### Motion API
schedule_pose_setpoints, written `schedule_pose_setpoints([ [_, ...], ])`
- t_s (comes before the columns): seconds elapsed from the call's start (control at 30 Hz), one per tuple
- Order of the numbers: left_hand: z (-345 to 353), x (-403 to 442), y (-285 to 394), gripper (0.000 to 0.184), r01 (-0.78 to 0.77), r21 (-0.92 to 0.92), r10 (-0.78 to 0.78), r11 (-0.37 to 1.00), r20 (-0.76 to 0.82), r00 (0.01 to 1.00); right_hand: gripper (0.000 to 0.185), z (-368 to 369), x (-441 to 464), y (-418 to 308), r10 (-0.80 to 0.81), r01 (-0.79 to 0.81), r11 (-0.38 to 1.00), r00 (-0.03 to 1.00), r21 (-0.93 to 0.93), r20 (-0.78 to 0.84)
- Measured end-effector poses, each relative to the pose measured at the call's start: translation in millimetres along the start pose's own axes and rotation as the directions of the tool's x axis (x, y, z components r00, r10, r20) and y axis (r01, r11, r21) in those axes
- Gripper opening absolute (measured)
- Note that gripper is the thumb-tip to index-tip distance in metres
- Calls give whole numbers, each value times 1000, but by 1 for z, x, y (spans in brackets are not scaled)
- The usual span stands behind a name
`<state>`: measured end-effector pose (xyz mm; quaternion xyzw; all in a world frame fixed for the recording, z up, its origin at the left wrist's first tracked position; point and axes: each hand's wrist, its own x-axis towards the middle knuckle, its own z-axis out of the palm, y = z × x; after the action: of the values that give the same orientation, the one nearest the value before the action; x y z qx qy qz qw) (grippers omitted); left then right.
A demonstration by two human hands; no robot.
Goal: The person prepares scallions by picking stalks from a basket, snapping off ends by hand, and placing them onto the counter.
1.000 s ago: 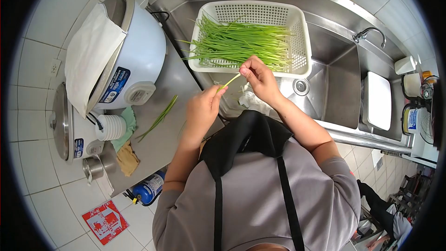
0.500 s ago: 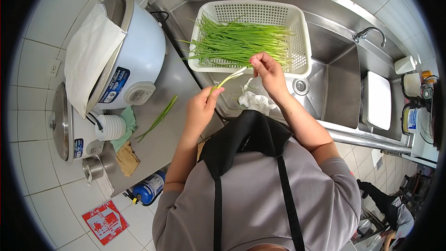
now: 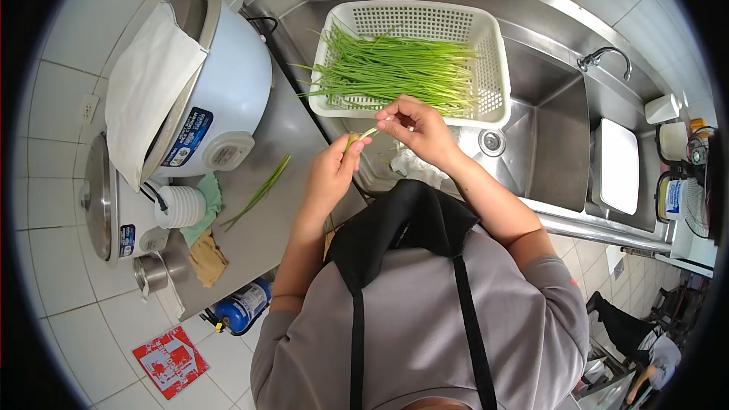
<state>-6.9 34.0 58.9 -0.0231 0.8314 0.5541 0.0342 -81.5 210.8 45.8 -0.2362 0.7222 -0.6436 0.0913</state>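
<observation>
The green stalk runs between the two hands, in front of the basket; the left hand pinches one end, thumb uppermost, while the right hand, reaching in with fingers curled, grasps the pale end; the cooker bears a blue label, its lettering too small to read surely

A kitchen (large rice cooker, steel sink, tiled walls)
</observation>
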Motion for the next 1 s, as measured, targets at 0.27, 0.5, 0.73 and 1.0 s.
schedule_pose_setpoints([
  [0.27,-2,0,1,24,-40,103,38,994,15,999,14,-18,-1,-15,-44,61,990,991,-130,129],
  [0.5,-12,2,-4,23,26,126,-37,992,83,996,19,-31,-7,-10,-104,160,947,973,-277,206],
  [0.73,-29,5,-13,25,82,-35,-78,996,104,992,15,-30,-11,17,-159,203,851,978,-485,132],
  [1.0,-20,8,-7,25,78,-131,-54,988,175,983,19,-8,6,13,230,-227,950,973,216,14],
])
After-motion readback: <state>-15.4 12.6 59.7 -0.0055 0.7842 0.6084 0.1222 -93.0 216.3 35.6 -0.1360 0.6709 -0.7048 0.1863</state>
